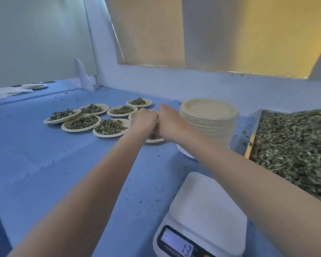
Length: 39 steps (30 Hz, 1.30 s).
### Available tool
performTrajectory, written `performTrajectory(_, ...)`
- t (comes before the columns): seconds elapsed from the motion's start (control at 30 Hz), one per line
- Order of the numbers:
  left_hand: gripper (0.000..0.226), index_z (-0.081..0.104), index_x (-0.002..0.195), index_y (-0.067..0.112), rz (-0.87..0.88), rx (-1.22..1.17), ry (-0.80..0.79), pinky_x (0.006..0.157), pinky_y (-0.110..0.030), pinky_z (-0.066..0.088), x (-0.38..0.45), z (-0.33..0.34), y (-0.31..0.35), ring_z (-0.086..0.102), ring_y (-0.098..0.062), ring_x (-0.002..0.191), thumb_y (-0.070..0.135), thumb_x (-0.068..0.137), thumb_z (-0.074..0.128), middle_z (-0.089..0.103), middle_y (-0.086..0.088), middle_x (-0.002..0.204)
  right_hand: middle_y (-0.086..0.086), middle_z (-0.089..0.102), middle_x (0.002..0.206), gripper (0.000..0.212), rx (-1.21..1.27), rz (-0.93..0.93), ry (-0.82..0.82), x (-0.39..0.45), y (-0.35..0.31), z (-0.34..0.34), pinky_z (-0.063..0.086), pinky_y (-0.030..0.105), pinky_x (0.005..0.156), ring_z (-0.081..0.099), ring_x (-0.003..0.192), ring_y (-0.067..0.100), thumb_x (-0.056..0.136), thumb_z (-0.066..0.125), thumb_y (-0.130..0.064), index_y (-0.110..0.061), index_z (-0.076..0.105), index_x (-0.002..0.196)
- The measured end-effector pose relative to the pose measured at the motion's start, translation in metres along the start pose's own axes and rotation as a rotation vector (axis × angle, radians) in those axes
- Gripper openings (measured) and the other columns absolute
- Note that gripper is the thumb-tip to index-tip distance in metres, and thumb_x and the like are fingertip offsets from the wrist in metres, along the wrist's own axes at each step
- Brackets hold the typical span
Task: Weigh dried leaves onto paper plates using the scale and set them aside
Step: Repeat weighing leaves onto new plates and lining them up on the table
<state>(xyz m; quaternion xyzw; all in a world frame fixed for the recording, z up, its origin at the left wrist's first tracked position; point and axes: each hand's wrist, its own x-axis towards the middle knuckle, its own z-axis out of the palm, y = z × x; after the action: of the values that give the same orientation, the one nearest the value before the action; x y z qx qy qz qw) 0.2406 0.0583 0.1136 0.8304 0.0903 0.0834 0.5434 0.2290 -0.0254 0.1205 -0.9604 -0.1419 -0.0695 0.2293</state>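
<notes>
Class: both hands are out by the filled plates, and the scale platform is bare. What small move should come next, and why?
Probably let go of the plate and draw the right hand back to the stack of empty plates for a fresh one. The left hand and right hand are setting this plate beside the filled plates, and the scale carries nothing.

Blue tablecloth [44, 154]; beige plate stack [208, 117]; white scale [202, 210]; grey-green leaves [295, 145].

The scale [202, 219] shows "13" on its lit display; the small print beneath is unreadable.
</notes>
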Motion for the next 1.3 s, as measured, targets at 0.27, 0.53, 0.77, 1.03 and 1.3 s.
performTrajectory(0.27,0.025,0.044,0.063,0.011,0.137,0.085,-0.101,0.059,-0.03,0.026,-0.033,0.039,0.058,0.04,-0.029,0.077,0.015,0.088,0.046,0.043,-0.008,0.067,0.007,0.055,0.09,0.022,-0.11,0.005,0.181,-0.036,0.051,-0.07,0.031,0.032,0.065,0.053,0.096,0.029,0.093,0.049,-0.024,-0.015,0.046,0.074)
performTrajectory(0.53,0.059,0.034,0.142,0.01,0.085,0.373,0.008,0.103,-0.036,0.032,0.004,0.08,0.054,0.035,-0.03,0.134,0.025,0.087,0.048,0.035,-0.011,0.147,0.013,0.041,0.141,0.059,-0.146,0.215,0.181,-0.01,0.119,-0.073,0.034,0.037,0.102,0.036,0.131,0.03,0.095,0.045,-0.044,-0.004,0.039,0.137)
performTrajectory(0.77,0.053,0.036,0.139,0.006,-0.035,0.167,0.012,0.087,-0.033,0.038,0.031,0.102,0.038,0.045,-0.032,0.121,0.019,0.088,0.047,0.044,-0.013,0.14,0.014,0.033,0.141,0.057,0.324,0.489,0.212,0.012,0.15,-0.069,0.033,0.029,0.078,0.04,0.123,0.031,0.087,0.05,-0.015,0.002,0.029,0.138)
performTrajectory(1.03,0.045,0.04,0.135,0.003,0.033,0.167,0.06,0.091,-0.036,0.035,0.036,0.105,0.042,0.044,-0.032,0.123,0.011,0.09,0.038,0.046,-0.016,0.138,0.003,0.024,0.069,0.022,0.545,0.606,0.215,0.005,0.158,-0.079,0.016,0.03,0.05,0.019,0.058,0.016,0.089,0.036,-0.001,-0.01,0.029,0.071)
performTrajectory(1.3,0.052,0.032,0.143,0.012,0.052,0.095,0.067,0.095,-0.04,0.04,0.019,0.09,0.073,0.044,-0.031,0.115,0.015,0.092,0.037,0.037,-0.011,0.144,0.01,0.051,0.104,0.044,0.519,0.573,0.31,-0.003,0.131,-0.119,0.02,0.027,0.046,0.028,0.054,0.015,0.093,0.034,-0.004,-0.012,0.033,0.135)
